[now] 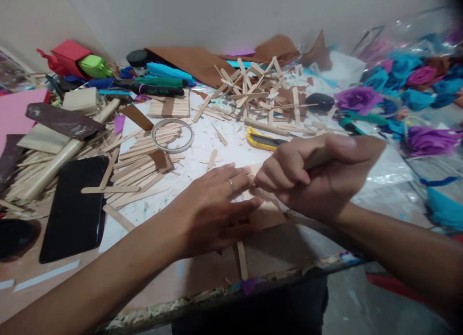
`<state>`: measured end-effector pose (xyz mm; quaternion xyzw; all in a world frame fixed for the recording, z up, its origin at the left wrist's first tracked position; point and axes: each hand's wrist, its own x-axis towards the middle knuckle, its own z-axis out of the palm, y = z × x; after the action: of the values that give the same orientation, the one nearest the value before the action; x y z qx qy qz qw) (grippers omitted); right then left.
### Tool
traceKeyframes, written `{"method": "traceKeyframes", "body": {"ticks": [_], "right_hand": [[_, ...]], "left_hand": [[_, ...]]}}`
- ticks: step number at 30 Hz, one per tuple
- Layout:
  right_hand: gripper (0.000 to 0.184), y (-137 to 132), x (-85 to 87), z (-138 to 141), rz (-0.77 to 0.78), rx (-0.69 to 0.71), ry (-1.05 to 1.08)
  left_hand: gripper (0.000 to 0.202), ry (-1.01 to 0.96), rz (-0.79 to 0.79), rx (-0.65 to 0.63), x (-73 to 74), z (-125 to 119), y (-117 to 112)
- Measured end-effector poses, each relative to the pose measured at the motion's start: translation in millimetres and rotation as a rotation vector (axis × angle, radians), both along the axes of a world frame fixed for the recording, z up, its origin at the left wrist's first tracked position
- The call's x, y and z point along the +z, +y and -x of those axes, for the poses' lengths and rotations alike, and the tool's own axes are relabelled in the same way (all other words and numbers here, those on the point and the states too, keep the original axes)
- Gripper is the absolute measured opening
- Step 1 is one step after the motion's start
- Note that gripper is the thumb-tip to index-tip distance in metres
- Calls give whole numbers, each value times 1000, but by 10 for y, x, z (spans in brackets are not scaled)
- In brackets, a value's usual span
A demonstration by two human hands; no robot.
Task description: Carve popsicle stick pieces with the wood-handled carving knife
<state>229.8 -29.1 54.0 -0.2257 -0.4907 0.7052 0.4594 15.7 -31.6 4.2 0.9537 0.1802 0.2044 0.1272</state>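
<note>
Cluttered tabletop (155, 284) lies beneath both hands (213, 209) (314, 173); black handle (175, 91) bears blurred lettering (158, 90).

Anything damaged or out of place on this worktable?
Two things. A craft stick lies partly across the black phone, odd because the other sticks are mostly heaped off it. The table's front edge looks ragged and crusted with debris, so it may be damaged.

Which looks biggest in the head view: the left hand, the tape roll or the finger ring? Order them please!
1. Left hand
2. Tape roll, farther from the camera
3. Finger ring, by far the smallest
</note>
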Motion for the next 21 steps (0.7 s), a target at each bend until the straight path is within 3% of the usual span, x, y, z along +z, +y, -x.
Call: {"method": "traceKeyframes", "body": {"ticks": [7,13,21], "right_hand": [[61,-23,3,25,29,-33,-4],[58,25,-64,-6,-81,27,82],[61,-36,-2,3,4,-46,10]], "left_hand": [[34,11,15,2,16,-1,-7],[37,16,10,-7,1,4,2],[39,12,10,-6,-20,19,-9]]}}
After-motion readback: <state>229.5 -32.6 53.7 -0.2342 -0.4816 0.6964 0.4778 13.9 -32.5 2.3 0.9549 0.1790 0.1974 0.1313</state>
